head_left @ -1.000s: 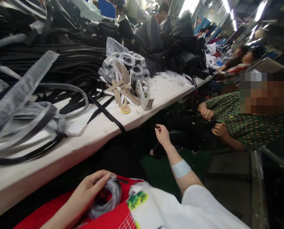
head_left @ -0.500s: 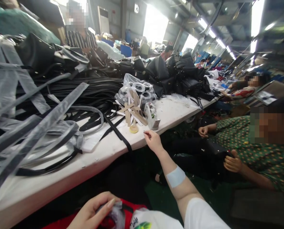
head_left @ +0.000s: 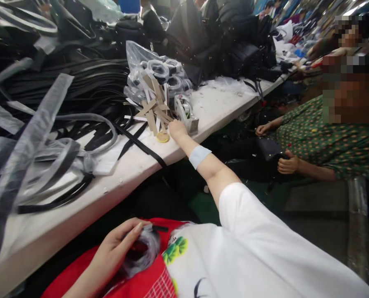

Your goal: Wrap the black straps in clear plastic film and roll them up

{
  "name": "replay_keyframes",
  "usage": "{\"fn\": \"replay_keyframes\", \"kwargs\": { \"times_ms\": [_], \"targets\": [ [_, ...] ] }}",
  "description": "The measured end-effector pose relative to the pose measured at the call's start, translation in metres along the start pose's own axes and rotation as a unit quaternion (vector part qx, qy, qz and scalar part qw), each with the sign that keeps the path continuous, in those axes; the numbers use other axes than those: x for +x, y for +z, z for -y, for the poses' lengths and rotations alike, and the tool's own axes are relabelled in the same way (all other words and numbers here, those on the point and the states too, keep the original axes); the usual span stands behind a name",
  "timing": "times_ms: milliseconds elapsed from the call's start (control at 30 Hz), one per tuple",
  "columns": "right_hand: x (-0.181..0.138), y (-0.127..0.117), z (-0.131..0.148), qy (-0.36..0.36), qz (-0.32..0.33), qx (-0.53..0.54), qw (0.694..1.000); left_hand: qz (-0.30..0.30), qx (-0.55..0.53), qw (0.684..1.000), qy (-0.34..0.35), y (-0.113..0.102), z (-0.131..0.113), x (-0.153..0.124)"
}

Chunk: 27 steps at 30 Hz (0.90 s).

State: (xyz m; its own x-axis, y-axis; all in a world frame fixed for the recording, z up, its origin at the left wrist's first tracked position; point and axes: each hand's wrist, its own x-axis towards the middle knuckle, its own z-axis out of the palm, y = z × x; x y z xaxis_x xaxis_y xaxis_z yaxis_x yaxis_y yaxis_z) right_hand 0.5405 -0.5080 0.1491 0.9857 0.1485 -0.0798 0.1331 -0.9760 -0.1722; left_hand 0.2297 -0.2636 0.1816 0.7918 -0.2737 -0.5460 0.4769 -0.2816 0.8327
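Note:
My left hand (head_left: 122,239) is closed on a coiled strap wrapped in clear plastic film (head_left: 145,252), low over the red cloth (head_left: 69,269) on my lap. A short black end sticks out past its fingertips. My right hand (head_left: 177,130) is at the table, with its fingers curled at the near edge of a heap of brown and white card strips (head_left: 153,105). What those fingers pinch, if anything, is hidden. Just right of that hand stands a tape dispenser (head_left: 186,114), and to its left lies a yellow tape roll (head_left: 162,137).
Behind the strips sits a clear bag of plastic-wrapped coils (head_left: 158,70). Long black straps (head_left: 88,82) and film-covered bands (head_left: 32,132) crowd the left side of the white table (head_left: 135,174). Black bags (head_left: 200,45) are piled behind. A co-worker in a green patterned top (head_left: 321,145) sits at right.
My right hand has reached forward from the table's edge to the card strips. The view has tipped down, and my left hand still holds the coil.

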Motion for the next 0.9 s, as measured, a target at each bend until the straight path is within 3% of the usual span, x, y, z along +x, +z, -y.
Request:
{"fn": "replay_keyframes", "kwargs": {
  "times_ms": [200,367,533,733,900],
  "targets": [
    [-0.02,-0.025,-0.01,0.003,-0.051,0.074,0.996,-0.002,-0.023,1.0,-0.012,0.01,-0.002,0.009],
    [-0.05,-0.028,0.001,-0.085,-0.058,0.131,0.986,-0.099,-0.065,0.993,-0.016,0.019,0.004,0.018],
    [-0.086,-0.003,0.038,-0.194,-0.156,0.083,0.965,-0.103,-0.055,0.993,0.015,0.013,0.005,0.018],
    [-0.099,0.042,0.058,-0.267,-0.115,-0.011,0.957,-0.113,-0.061,0.991,0.026,0.002,0.014,0.009],
    [-0.094,0.04,0.069,-0.257,-0.115,0.011,0.96,-0.112,-0.09,0.989,0.021,-0.004,0.022,0.007]
  ]
}}
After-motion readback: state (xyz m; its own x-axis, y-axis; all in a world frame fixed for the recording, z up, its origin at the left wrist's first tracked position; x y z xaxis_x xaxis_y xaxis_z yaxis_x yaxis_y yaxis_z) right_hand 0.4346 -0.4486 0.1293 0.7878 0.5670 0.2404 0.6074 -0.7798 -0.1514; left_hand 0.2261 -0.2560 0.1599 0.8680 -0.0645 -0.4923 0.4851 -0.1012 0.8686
